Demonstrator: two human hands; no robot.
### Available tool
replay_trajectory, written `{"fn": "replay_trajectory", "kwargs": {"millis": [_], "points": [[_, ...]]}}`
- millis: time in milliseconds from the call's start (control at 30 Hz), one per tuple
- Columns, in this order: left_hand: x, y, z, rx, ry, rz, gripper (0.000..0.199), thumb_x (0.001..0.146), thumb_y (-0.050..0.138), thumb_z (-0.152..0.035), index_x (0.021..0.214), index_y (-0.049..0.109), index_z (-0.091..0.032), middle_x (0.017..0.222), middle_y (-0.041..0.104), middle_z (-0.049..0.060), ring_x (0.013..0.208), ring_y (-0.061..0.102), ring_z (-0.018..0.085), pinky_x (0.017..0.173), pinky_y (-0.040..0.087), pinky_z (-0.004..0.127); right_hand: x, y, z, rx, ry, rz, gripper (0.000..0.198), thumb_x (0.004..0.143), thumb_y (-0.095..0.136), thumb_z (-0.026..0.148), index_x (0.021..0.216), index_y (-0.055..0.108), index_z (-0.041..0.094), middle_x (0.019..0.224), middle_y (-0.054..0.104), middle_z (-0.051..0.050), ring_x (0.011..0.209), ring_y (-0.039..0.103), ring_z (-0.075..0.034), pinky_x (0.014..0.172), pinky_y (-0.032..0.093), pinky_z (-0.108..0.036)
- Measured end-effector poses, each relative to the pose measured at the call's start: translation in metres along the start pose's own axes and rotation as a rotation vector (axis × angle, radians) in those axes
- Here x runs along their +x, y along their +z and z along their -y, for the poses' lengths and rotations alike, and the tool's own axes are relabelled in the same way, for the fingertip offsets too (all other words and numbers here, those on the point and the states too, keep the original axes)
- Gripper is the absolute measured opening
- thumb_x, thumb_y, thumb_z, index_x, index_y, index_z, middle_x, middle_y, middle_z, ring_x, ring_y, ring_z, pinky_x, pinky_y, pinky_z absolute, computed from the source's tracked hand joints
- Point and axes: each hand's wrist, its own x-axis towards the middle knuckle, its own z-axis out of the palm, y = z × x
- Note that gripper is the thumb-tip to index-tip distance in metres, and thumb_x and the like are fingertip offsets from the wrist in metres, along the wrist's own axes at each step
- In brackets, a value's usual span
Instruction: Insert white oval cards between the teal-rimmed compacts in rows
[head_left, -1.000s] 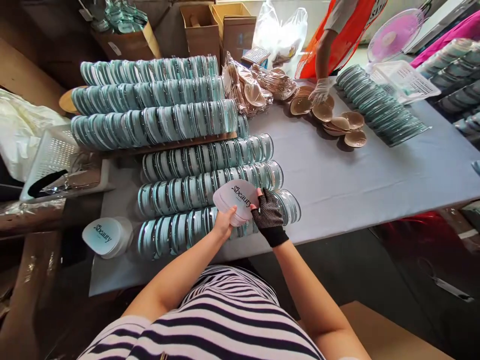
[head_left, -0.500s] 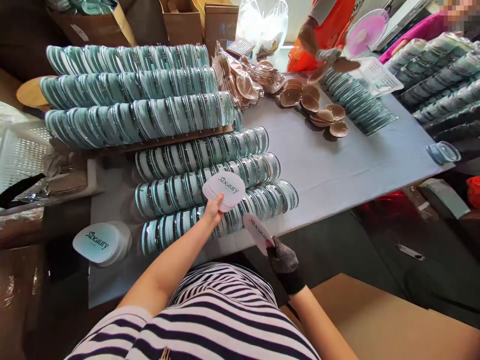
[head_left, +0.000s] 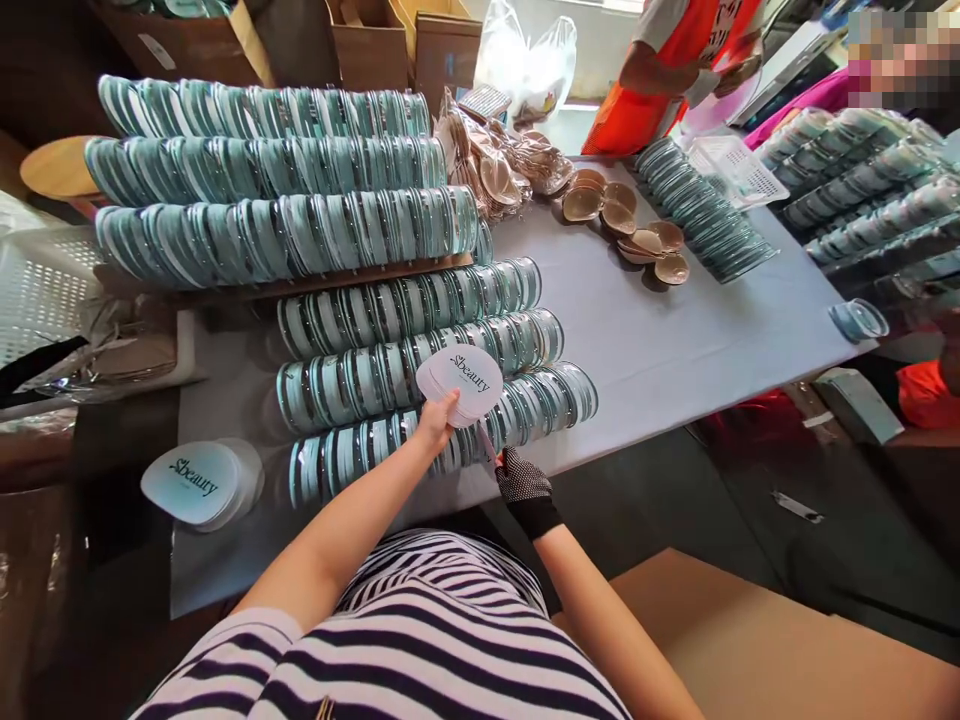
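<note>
My left hand is closed on a small stack of white rounded cards, the top one printed "beauty". Just to its right, my right hand, in a dark dotted glove, pinches a single card seen nearly edge-on. Behind and beneath both hands lie rows of clear round containers nested on their sides, the nearest row running under the cards. Another pile of the printed cards rests at the table's left front corner.
Beige shell-shaped pieces lie on the grey table, with bagged ones beside them. Farther left stand taller rows of containers. Across the table, a person in an orange vest stands near a white basket.
My right hand has moved left with its card, now turned edge-on close to the stack. My left hand has shifted slightly right. The person opposite has drawn their hands back toward their body.
</note>
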Motion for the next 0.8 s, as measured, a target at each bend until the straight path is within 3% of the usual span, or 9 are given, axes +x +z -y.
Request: {"fn": "replay_trajectory", "kwargs": {"millis": [167,233,333,433,500,567,667,733,800], "points": [[0.000,-0.001,0.000,0.000,-0.009,0.009,0.039,0.075,0.071,-0.007,0.114,0.066,-0.015,0.107,0.073,0.010,0.102,0.068,0.024,0.103,0.048,0.046,0.018,0.025,0.007,0.036,-0.035,-0.076,0.033,0.099,0.033,0.031,0.109,0.062,0.018,0.104,0.069,-0.013,0.095,0.066,-0.024,0.078,0.043,-0.031],[0.001,-0.001,0.001,0.000,-0.006,0.006,0.041,0.076,0.071,-0.007,0.115,0.065,-0.015,0.106,0.074,0.010,0.102,0.068,0.023,0.104,0.047,0.045,0.024,0.032,0.005,0.231,-0.014,-0.023,0.029,0.097,0.037,0.030,0.107,0.061,0.018,0.103,0.068,-0.014,0.095,0.064,-0.023,0.079,0.043,-0.032],[0.000,0.000,0.001,0.020,0.007,-0.016,0.039,0.076,0.070,-0.008,0.115,0.066,-0.015,0.107,0.073,0.009,0.104,0.068,0.023,0.105,0.047,0.044,0.027,0.035,-0.002,0.609,-0.008,0.147,0.023,0.093,0.044,0.027,0.109,0.057,0.020,0.091,0.067,-0.007,0.079,0.063,-0.016,0.073,0.046,-0.027],[-0.003,0.001,0.003,0.055,0.031,-0.039,0.039,0.076,0.071,-0.010,0.114,0.065,-0.014,0.112,0.072,0.010,0.107,0.066,0.024,0.104,0.047,0.044,0.028,0.029,-0.007,1.024,-0.023,0.417,0.027,0.091,0.044,0.040,0.111,0.052,0.022,0.064,0.054,0.005,0.052,0.050,-0.010,0.060,0.047,-0.025],[-0.005,0.002,0.005,0.071,0.048,-0.045,0.038,0.076,0.071,-0.010,0.114,0.065,-0.014,0.114,0.071,0.010,0.107,0.066,0.024,0.103,0.048,0.044,0.030,0.021,-0.007,1.299,-0.013,0.602,0.037,0.084,0.054,0.051,0.107,0.051,0.023,0.054,0.044,0.009,0.045,0.042,-0.010,0.054,0.047,-0.026],[-0.005,0.002,0.006,0.082,0.062,-0.037,0.037,0.077,0.071,-0.010,0.113,0.065,-0.014,0.114,0.071,0.010,0.107,0.066,0.024,0.103,0.048,0.044,0.032,0.013,-0.002,1.397,0.009,0.668,0.045,0.074,0.064,0.058,0.096,0.051,0.021,0.051,0.042,0.010,0.045,0.041,-0.010,0.053,0.049,-0.029],[-0.002,0.003,0.007,0.079,0.086,-0.033,0.036,0.076,0.072,-0.011,0.111,0.066,-0.014,0.114,0.071,0.010,0.109,0.065,0.025,0.104,0.047,0.044,0.031,-0.001,0.009,1.219,0.023,0.500,0.041,0.080,0.056,0.060,0.083,0.053,0.019,0.055,0.048,0.005,0.051,0.047,-0.011,0.059,0.051,-0.031],[0.000,0.005,0.008,0.074,0.095,-0.048,0.034,0.075,0.073,-0.011,0.108,0.067,-0.014,0.114,0.071,0.010,0.110,0.065,0.025,0.104,0.047,0.044,0.029,-0.011,0.014,0.954,0.015,0.281,0.037,0.085,0.053,0.054,0.084,0.059,0.018,0.064,0.059,-0.002,0.064,0.058,-0.016,0.068,0.052,-0.032],[-0.002,0.006,0.009,0.064,0.103,-0.052,0.033,0.074,0.073,-0.010,0.106,0.067,-0.014,0.114,0.071,0.010,0.111,0.064,0.025,0.105,0.046,0.044,0.030,-0.024,0.016,0.740,-0.012,0.021,0.035,0.088,0.051,0.049,0.094,0.064,0.017,0.087,0.068,-0.009,0.089,0.063,-0.022,0.082,0.050,-0.036]]}}
